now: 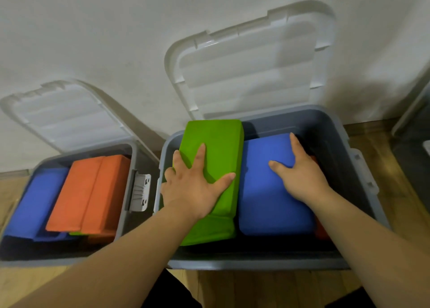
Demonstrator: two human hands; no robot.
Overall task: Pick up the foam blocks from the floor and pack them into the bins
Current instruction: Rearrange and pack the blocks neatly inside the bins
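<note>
**Packing in progress.** A wooden floor (pixel 232 284) met a white wall (pixel 116 28). The large bin (pixel 256 264) stood against the wall with its lid (pixel 251 63) raised. Inside the large bin, the green block (pixel 216 140) lay at the left, touching the blue block (pixel 267 203) at the right. The left hand (pixel 193 189) pressed flat on the green block with fingers spread. The right hand (pixel 300 175) lay flat on the blue block, well apart from the left. Left of the large bin, a smaller bin (pixel 121 214) held orange blocks (pixel 86 191). An orange piece (pixel 321 231) by the blue block's right edge was mostly hidden. A grey object (pixel 414 133) right of the large bin was cut off.
</note>
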